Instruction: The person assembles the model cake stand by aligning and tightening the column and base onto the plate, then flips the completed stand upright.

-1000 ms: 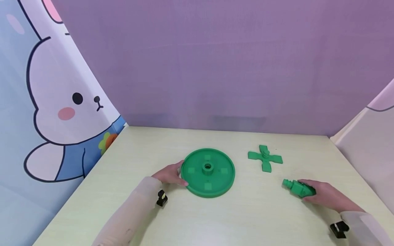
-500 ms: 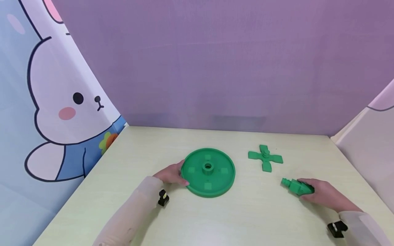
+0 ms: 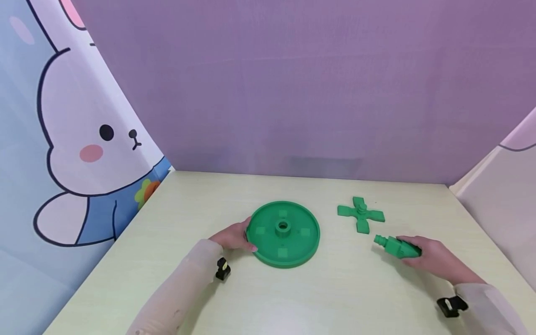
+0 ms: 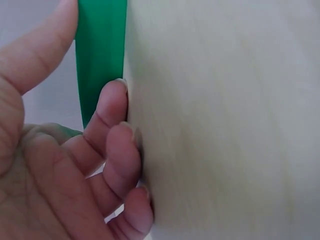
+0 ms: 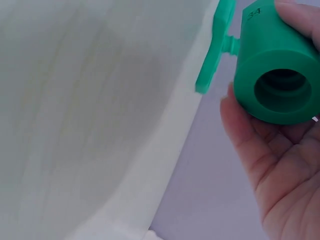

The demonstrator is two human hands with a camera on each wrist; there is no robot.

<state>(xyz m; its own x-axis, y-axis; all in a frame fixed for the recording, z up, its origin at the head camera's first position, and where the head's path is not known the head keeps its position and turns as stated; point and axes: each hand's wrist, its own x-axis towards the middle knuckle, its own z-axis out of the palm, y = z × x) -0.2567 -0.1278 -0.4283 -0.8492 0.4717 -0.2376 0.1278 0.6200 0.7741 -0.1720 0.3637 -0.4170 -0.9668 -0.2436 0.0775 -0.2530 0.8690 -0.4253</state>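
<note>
Solid green disc (image 3: 283, 244) with four slightly lighter green squares around its centre. Green cross-shaped piece (image 3: 361, 215). Green threaded part (image 3: 397, 247) with a small dark marking, possibly "34" but hard to read. Pale cream tabletop (image 3: 318, 298) with faint wood grain. Plain purple backdrop (image 3: 293, 93). At left, a light blue cloth (image 3: 21, 153) printed with a white, dark-outlined cartoon rabbit (image 3: 71, 111), its cheek pink.
</note>
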